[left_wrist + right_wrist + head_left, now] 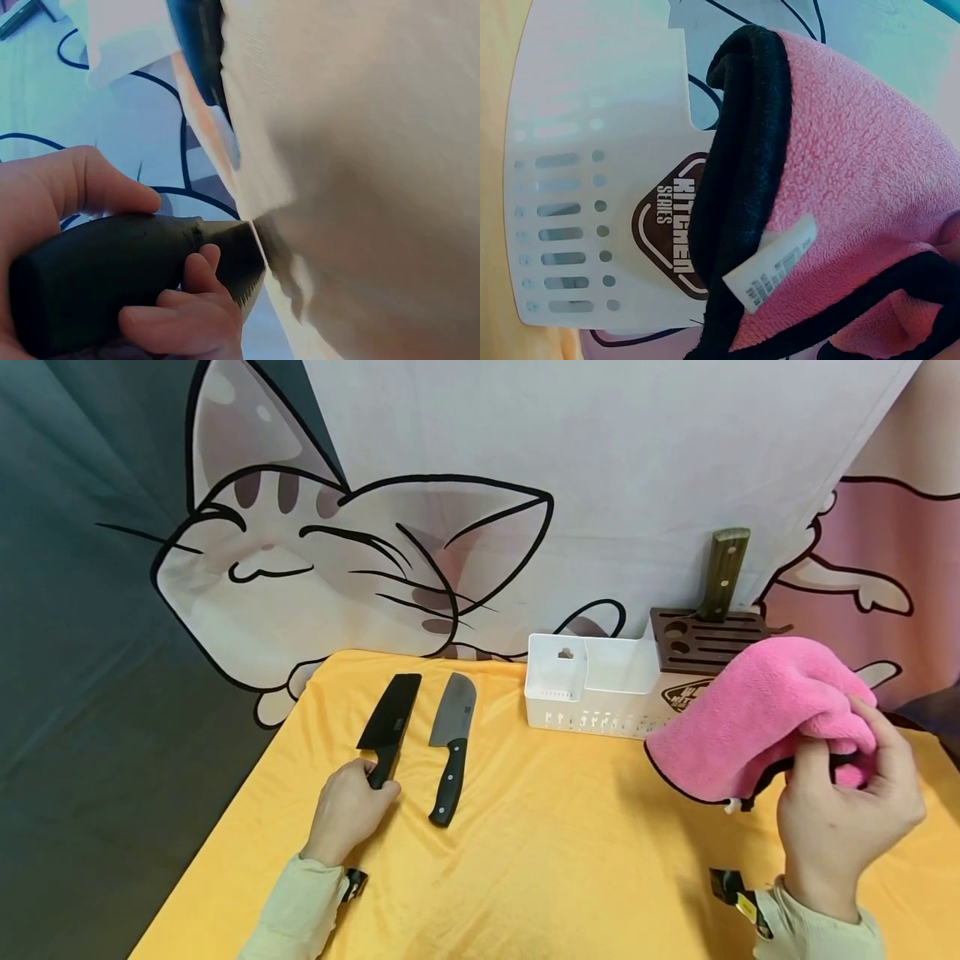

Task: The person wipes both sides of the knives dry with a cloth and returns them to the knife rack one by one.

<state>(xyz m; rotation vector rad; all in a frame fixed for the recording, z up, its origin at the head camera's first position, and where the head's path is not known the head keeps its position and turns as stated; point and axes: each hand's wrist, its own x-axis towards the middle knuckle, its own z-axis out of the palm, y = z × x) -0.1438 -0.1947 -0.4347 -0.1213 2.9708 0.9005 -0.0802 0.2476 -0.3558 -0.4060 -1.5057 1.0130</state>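
My left hand [348, 810] grips the black handle of a kitchen knife [392, 714] with a black, broad blade, at the left of the table. In the left wrist view, thumb and fingers curl round that handle [105, 277]. Just right of it lies a second knife [453, 718] with a grey blade and black riveted handle. At the right, my right hand [851, 818] holds a bunched pink towel [765, 718] above the table. The right wrist view shows the towel's black edging and a white label [772, 262].
A white perforated kitchen rack [592, 720] stands at the table's back right, partly behind the towel. In its brown slotted top [675, 643] stands a knife with a green-brown handle [725, 572]. A yellow cloth [547, 843] covers the table; a cat-print curtain hangs behind.
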